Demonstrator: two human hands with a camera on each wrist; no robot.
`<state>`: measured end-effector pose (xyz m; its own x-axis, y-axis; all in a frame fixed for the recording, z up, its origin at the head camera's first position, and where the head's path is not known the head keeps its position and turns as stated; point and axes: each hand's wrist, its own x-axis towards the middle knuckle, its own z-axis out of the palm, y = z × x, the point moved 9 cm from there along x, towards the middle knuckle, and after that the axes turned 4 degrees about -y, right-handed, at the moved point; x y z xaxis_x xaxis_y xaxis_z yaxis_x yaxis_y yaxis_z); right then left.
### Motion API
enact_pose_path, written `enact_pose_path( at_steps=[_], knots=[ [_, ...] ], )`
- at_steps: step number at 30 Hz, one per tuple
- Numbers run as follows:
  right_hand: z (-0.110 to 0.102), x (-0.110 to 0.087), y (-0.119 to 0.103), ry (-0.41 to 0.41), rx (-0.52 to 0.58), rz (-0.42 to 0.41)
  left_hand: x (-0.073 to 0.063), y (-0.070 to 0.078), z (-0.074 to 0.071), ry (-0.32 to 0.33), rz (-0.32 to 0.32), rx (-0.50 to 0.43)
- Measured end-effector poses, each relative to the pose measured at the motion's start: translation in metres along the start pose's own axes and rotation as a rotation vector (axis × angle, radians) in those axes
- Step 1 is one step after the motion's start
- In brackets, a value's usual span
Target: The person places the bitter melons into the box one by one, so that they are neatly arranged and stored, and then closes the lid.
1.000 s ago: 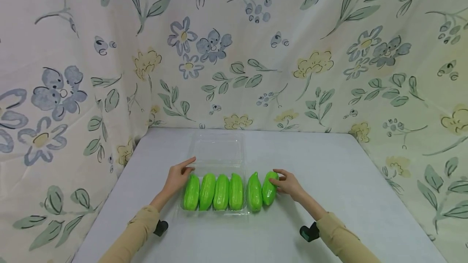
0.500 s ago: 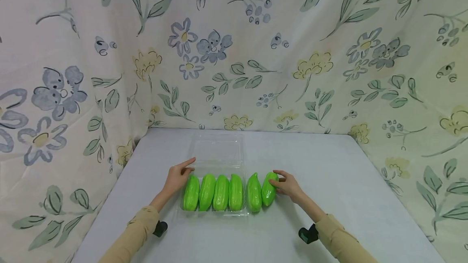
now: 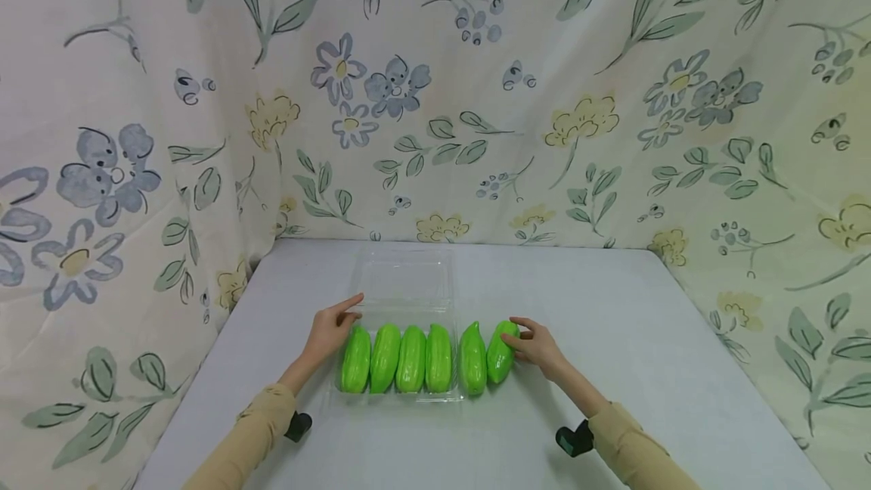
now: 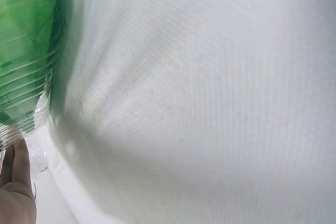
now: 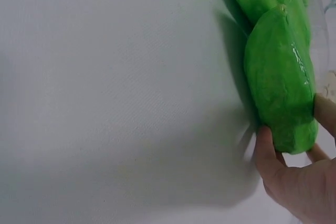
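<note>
Four-sided and see-through, an open plastic clamshell box [image 3: 435, 398] lies on the table with a row of several long, green, gourd-like fruits [image 3: 411, 360] in its base. My left hand [image 3: 330, 331] rests at the box's back left corner; in the left wrist view its straight fingers [image 4: 20, 163] touch the ribbed wall. One similar fruit [image 3: 472, 359] lies just right of the box. Beside it is another green gourd-like fruit [image 5: 281, 82], tilted slightly, its far end gripped between the thumb and fingers of my right hand [image 3: 537, 342]. The right hand's palm is hidden in the head view.
The box's clear lid [image 3: 403, 282] lies folded back behind the base. A white table [image 3: 612, 324] extends to both sides and toward me. Floral cloth [image 3: 435, 172] hangs behind it and at the left and right.
</note>
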<state>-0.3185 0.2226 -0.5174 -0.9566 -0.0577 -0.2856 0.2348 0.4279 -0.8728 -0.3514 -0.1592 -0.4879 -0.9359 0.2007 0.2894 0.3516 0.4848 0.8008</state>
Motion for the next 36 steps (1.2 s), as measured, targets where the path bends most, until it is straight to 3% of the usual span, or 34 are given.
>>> enact_pose_path(
  at_steps=[19,36],
  knots=[
    [-0.005,-0.004,0.009,-0.038,0.112,0.024,0.0,0.0,0.0,-0.005,-0.026,0.005],
    [-0.024,0.003,-0.012,-0.048,0.092,-0.006,0.0,0.0,0.001,-0.012,-0.01,0.02]
  ],
)
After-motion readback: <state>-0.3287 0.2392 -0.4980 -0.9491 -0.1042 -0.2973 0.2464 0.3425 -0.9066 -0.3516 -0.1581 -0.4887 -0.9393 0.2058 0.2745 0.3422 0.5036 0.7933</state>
